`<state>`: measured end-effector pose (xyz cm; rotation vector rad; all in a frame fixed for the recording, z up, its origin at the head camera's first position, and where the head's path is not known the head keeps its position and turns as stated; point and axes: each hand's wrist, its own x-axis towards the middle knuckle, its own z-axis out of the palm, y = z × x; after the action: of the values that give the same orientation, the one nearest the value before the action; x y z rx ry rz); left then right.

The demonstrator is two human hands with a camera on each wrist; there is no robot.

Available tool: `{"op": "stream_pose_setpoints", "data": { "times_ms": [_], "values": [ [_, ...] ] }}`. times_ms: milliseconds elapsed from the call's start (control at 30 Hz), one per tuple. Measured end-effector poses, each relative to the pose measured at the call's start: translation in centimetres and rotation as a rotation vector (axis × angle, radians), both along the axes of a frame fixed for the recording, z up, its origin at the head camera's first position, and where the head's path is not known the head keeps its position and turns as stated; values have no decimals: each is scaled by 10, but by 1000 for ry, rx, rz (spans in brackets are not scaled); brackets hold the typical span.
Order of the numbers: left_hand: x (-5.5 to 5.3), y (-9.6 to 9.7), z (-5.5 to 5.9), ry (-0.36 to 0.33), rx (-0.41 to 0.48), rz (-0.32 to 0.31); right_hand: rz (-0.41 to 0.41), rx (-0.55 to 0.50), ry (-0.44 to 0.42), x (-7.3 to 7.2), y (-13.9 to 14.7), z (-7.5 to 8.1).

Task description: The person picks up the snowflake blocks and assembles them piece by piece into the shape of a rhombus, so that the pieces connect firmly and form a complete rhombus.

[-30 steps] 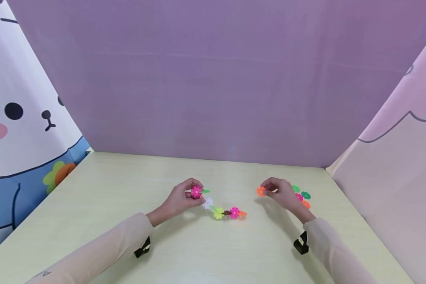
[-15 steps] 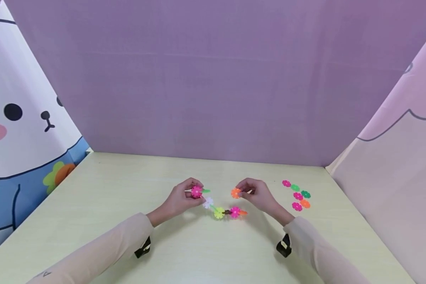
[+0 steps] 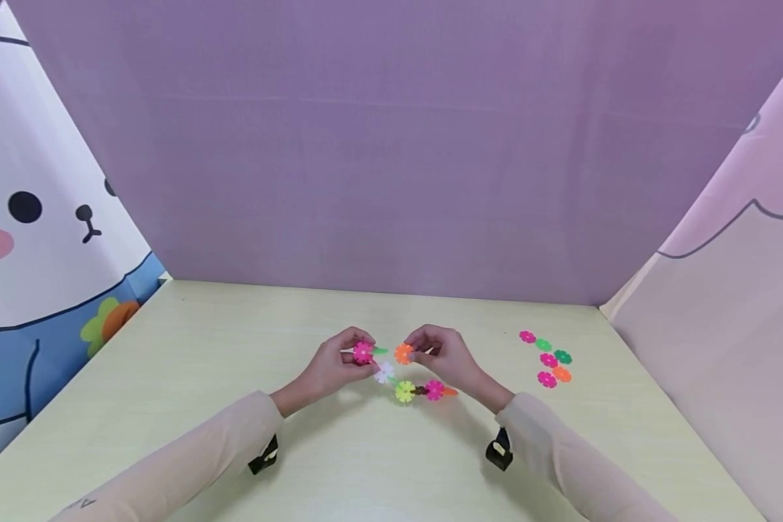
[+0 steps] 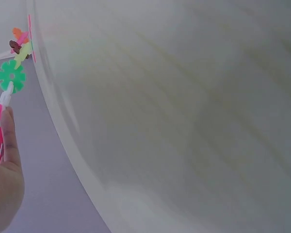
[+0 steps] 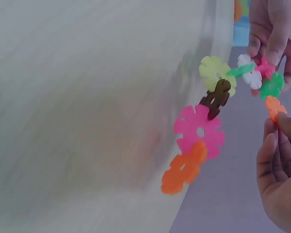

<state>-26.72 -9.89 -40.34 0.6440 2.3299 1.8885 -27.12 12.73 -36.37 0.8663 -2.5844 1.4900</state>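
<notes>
My left hand [image 3: 331, 361] pinches a pink flower-shaped interlocking disc [image 3: 362, 353] belonging to a linked chain above the table. From that pink piece a green disc [image 5: 272, 86] sticks out to the right. The rest of the chain runs down and right: a white disc [image 3: 384, 373], a green one, a yellow disc [image 3: 405, 391], a brown disc [image 5: 217, 99], a pink disc [image 5: 200, 131] and an orange end disc [image 5: 184, 168]. My right hand [image 3: 453, 360] pinches a separate orange disc [image 3: 402, 354] between thumb and fingers, its edge right at the green disc.
On the pale table [image 3: 339, 471], to the right, lie several loose discs, among them a dark green disc [image 3: 563, 357] and an orange disc [image 3: 562, 374]. A purple backdrop [image 3: 391, 181] stands behind the table, with printed cloths at both sides.
My right hand has travelled left from beside the loose discs, bringing the orange disc up to the chain's green piece. My left hand has stayed nearly still.
</notes>
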Motion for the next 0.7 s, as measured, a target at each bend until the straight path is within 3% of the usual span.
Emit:
{"op": "stream_pose_setpoints", "data": {
  "times_ms": [133, 700],
  "values": [
    [0, 0, 0, -7, 6, -9, 7, -4, 11, -7, -3, -8],
    [1, -1, 1, -6, 10, -17, -8, 41, 31, -7, -10, -5]
  ]
}}
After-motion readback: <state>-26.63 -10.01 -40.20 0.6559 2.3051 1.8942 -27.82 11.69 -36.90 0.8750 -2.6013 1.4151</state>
